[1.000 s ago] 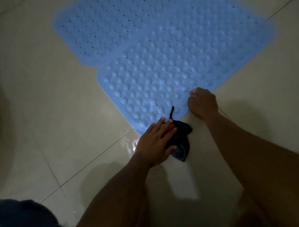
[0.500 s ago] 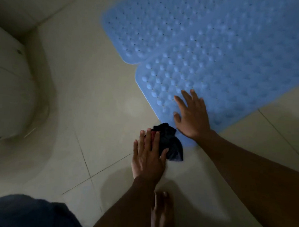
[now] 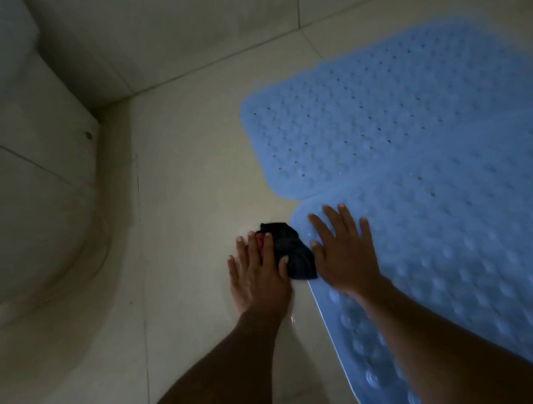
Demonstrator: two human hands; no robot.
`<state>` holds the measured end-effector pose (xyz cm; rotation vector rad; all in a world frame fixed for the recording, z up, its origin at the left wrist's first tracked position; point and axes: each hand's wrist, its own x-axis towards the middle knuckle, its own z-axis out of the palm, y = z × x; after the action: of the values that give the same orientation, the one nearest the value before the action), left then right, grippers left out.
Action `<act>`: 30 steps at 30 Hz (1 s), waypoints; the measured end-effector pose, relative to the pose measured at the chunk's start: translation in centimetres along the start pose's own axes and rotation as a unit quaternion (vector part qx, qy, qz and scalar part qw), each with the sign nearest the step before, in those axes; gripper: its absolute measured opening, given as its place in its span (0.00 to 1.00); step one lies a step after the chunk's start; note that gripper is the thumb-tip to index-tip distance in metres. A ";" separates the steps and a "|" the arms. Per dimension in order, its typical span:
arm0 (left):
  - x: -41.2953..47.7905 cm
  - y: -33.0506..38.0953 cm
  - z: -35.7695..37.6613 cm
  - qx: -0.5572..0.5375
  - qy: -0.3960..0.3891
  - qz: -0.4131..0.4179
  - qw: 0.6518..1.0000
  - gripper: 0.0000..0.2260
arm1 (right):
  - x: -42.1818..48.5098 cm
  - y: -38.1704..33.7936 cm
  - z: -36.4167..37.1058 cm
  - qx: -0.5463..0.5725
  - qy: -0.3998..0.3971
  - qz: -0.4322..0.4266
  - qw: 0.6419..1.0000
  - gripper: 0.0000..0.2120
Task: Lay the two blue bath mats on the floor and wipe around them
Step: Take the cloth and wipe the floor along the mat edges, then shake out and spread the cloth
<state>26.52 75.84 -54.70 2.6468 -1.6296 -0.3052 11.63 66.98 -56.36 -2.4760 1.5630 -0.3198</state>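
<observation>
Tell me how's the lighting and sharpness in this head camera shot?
Head view: dim and bluish overall, with soft motion blur on the near bath mat and right hand; the black cloth loses detail in shadow; small wet glints on the floor; wide-angle bending at edges.

We press our left hand (image 3: 257, 267) flat on a dark cloth (image 3: 290, 251) on the tiled floor (image 3: 193, 180). Our right hand (image 3: 342, 251) lies spread on the near blue mat (image 3: 459, 240), which overlaps the far mat (image 3: 370, 114).

The one camera sits on my head, looking steeply down and forward, close over the tiled floor (image 3: 200, 156). My forearms enter from the bottom edge. There is no second view.
</observation>
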 end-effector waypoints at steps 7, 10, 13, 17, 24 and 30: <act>10.0 0.0 -2.4 0.004 -0.038 -0.020 0.999 0.26 | -0.5 -0.3 0.8 -0.036 0.027 0.004 0.999 0.27; 11.5 0.5 -3.2 0.021 -0.054 -0.016 0.998 0.26 | -0.3 -0.3 0.7 -0.034 0.008 0.010 0.999 0.27; 11.8 0.9 -4.5 0.027 -0.050 -0.002 0.998 0.23 | -0.1 -0.3 0.5 -0.022 -0.003 0.018 1.000 0.27; 11.6 2.5 -8.7 -0.040 -0.069 -0.013 0.997 0.16 | 0.2 -0.4 -0.3 0.038 -0.041 0.044 0.997 0.26; 8.9 4.6 -17.1 -0.307 -0.128 0.022 0.943 0.13 | 4.5 -2.0 -12.2 0.531 -0.177 0.225 0.797 0.16; 7.0 7.9 -29.2 -0.371 -0.170 0.038 0.912 0.08 | 6.3 -1.7 -26.1 0.539 -0.120 0.206 0.808 0.15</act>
<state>27.69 63.52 -26.19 2.0087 -1.2983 -1.1685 8.33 60.67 -30.43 -1.2144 1.2183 -0.5801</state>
